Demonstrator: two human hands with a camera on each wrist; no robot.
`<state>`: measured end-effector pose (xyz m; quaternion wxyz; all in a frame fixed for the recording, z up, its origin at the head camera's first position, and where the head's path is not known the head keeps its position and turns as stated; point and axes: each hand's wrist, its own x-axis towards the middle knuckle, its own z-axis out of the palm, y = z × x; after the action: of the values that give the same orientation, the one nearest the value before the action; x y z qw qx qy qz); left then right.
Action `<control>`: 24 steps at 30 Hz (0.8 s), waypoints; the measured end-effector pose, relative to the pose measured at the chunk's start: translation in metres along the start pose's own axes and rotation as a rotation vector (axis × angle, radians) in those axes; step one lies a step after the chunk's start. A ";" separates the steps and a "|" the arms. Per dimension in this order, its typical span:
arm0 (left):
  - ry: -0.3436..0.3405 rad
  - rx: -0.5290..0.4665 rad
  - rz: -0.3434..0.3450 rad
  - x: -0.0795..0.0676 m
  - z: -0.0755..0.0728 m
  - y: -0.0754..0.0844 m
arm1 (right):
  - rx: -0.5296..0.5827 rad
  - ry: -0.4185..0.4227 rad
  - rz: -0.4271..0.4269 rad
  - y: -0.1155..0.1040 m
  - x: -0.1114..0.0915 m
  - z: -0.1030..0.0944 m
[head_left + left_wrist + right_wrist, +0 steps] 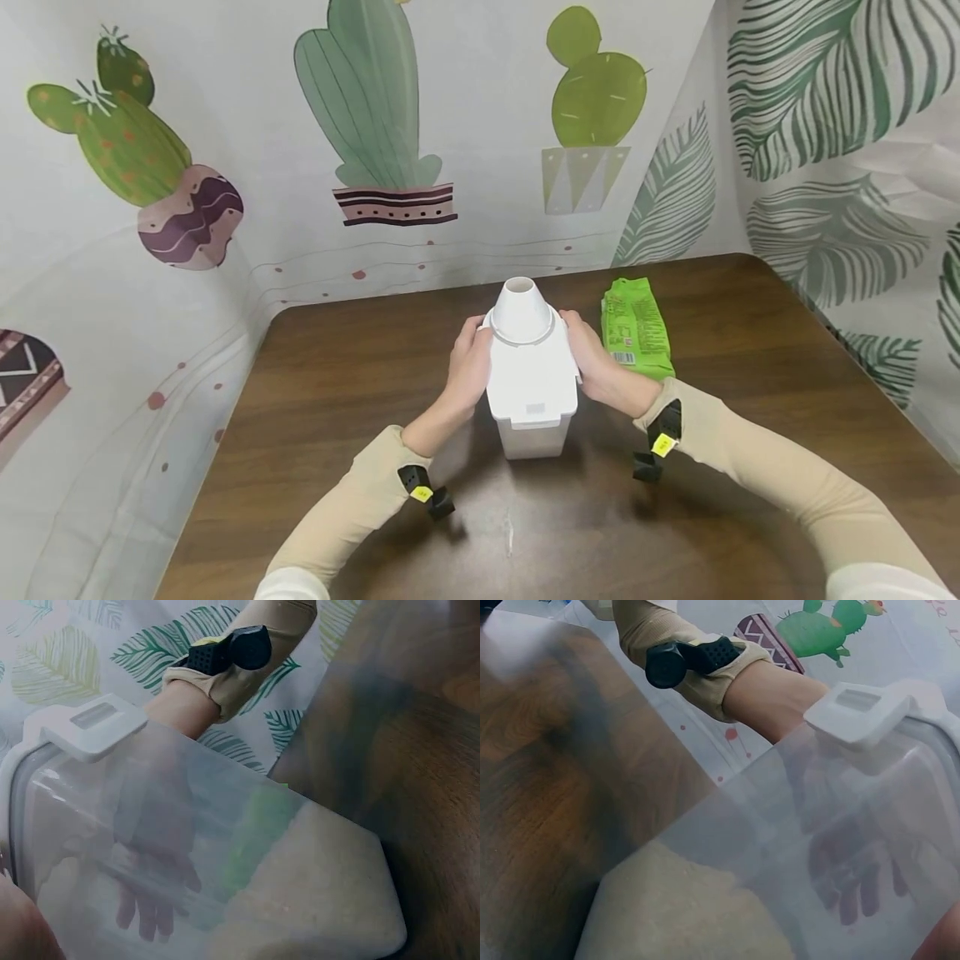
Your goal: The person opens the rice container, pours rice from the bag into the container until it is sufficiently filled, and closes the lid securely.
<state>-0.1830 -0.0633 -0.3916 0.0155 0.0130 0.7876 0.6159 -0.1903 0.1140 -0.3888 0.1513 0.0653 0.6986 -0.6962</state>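
Observation:
A translucent plastic storage container [534, 437] with a white lid [532, 375] stands upright between the two hands. On top of the lid sits a white cone-shaped piece [521, 312] with an open narrow end. Gripping the container's left side is my left hand [470, 362], its thumb at the lid edge. My right hand [591, 354] holds the opposite side, and its fingers show through the wall in the left wrist view. Pale fine grain [315, 885] fills the lower part inside. A white latch [855, 712] closes the lid's near edge.
A green printed packet [636, 329] lies on the brown wooden table [337, 392], just behind the right hand. A cloth printed with cacti and leaves [487, 108] hangs behind the table and along its sides.

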 end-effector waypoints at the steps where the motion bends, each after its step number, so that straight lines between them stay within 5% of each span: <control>1: 0.014 0.009 0.007 0.000 0.000 0.000 | 0.007 0.002 -0.002 0.000 0.000 0.001; 12: 0.081 0.071 0.055 0.000 0.003 0.000 | 0.157 -0.014 0.013 0.001 0.001 0.006; 24: 0.081 0.096 0.066 -0.001 0.004 0.001 | 0.332 -0.060 0.008 0.002 -0.002 0.010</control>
<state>-0.1818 -0.0587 -0.3916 -0.0372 0.0148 0.8152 0.5777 -0.1860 0.1045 -0.3901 0.1620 0.0716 0.5688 -0.8032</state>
